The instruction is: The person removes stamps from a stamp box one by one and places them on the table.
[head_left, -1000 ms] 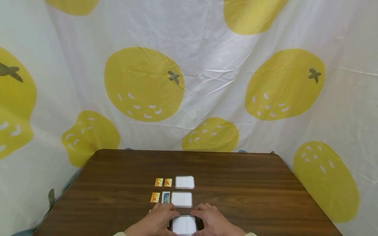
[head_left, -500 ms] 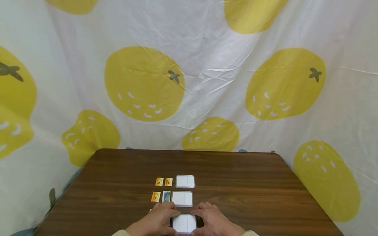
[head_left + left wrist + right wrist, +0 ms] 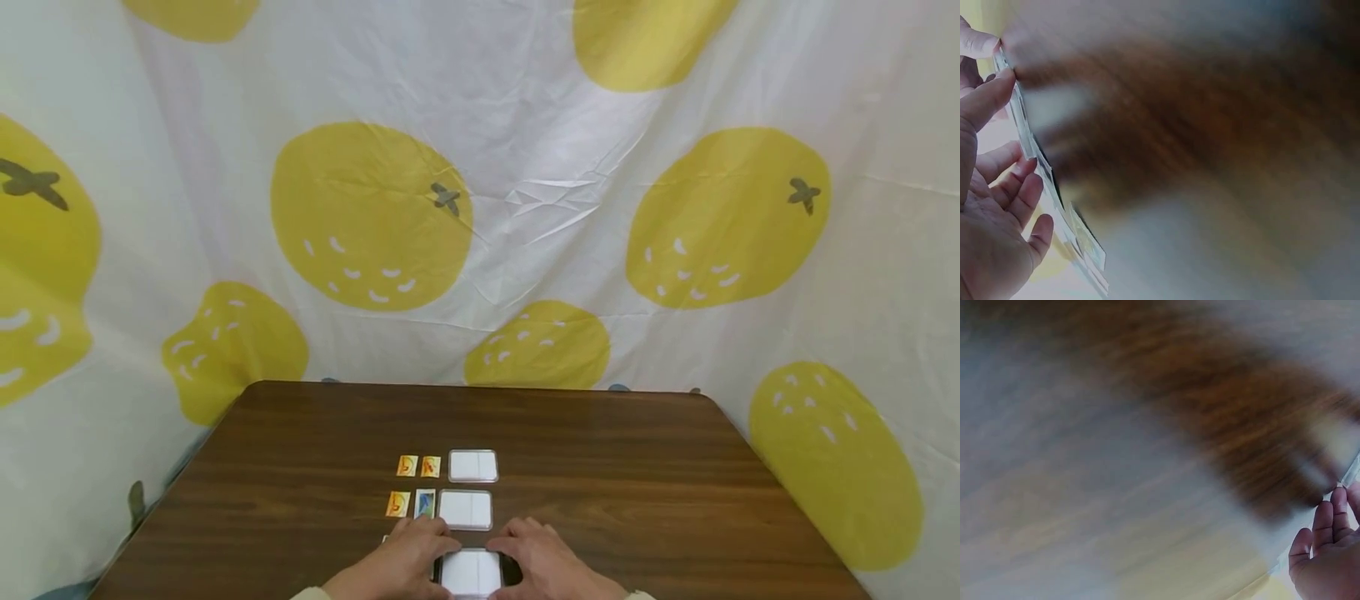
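Observation:
Both hands hold a flat, clear-rimmed case [image 3: 471, 573] with a white inside at the near side of the table. My left hand [image 3: 405, 560] grips its left side, the thumb at the near edge and a finger at the far corner. The right hand [image 3: 546, 562] grips the right side in the same way. Dark patches show beside the case, under the hands. In the left wrist view the case [image 3: 1019, 119] appears edge-on between thumb and fingers [image 3: 1007, 165]. At the border of the right wrist view the right hand's fingers [image 3: 1322, 528] touch its rim.
Beyond the hands lie two similar cases [image 3: 466, 510] in a column on the brown table [image 3: 637, 492]. Left of them are orange picture cards [image 3: 398, 504] and a blue-green one [image 3: 425, 502]. Another card is mostly hidden behind the left hand. A fruit-print cloth [image 3: 555, 250] hangs behind.

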`<action>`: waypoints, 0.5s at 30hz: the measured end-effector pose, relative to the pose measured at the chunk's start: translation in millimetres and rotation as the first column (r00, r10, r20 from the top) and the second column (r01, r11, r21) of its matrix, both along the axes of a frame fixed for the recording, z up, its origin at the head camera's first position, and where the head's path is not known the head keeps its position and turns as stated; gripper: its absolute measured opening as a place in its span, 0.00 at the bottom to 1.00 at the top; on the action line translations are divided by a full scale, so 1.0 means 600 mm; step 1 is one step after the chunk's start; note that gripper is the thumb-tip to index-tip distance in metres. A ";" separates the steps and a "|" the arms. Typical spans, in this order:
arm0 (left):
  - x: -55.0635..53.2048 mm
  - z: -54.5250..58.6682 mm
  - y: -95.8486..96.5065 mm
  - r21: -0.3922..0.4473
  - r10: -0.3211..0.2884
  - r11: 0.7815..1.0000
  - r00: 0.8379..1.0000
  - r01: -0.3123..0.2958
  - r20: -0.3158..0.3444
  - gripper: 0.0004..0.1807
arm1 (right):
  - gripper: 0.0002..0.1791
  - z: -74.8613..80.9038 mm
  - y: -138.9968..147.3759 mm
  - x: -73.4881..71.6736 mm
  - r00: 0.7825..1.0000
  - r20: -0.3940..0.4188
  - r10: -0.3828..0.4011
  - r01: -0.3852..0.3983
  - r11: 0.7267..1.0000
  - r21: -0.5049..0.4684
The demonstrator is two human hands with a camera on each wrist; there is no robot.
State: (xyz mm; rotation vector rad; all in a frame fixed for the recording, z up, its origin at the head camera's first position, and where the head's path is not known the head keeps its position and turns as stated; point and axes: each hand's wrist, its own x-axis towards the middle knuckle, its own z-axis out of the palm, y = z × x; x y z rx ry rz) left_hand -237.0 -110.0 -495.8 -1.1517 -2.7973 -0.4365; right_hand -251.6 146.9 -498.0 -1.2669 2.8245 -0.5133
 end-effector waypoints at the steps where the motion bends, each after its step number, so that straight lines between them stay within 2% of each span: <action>1: 0.000 0.000 0.000 -0.014 0.004 1.000 1.000 -0.004 0.000 0.29 | 0.34 -0.001 0.000 -0.001 1.000 -0.010 -0.001 0.001 1.000 0.007; 6: -0.007 -0.003 -0.001 -0.027 0.001 1.000 0.999 -0.002 -0.038 0.31 | 0.36 -0.004 -0.002 -0.004 0.999 -0.017 -0.043 0.043 0.998 0.036; 8: -0.010 -0.008 -0.007 0.004 -0.003 1.000 1.000 0.003 -0.023 0.35 | 0.39 -0.007 -0.003 -0.003 0.997 0.023 -0.071 0.070 0.997 0.043; 10: -0.011 -0.012 -0.020 0.041 0.016 0.999 0.999 -0.018 0.028 0.38 | 0.42 -0.006 -0.001 -0.002 0.992 0.079 -0.098 0.095 0.994 0.047; 12: -0.010 -0.011 -0.041 0.074 0.061 0.995 0.997 -0.065 0.056 0.37 | 0.43 -0.005 0.006 -0.002 0.988 0.108 -0.111 0.108 0.994 0.033; 14: -0.010 -0.005 -0.068 0.100 0.138 0.985 0.990 -0.140 0.033 0.35 | 0.43 0.000 0.017 -0.004 0.988 0.087 -0.130 0.129 0.992 0.006; 15: -0.012 -0.001 -0.085 0.102 0.194 0.976 0.981 -0.193 -0.001 0.34 | 0.41 0.004 0.026 -0.007 0.988 0.055 -0.143 0.144 0.990 -0.010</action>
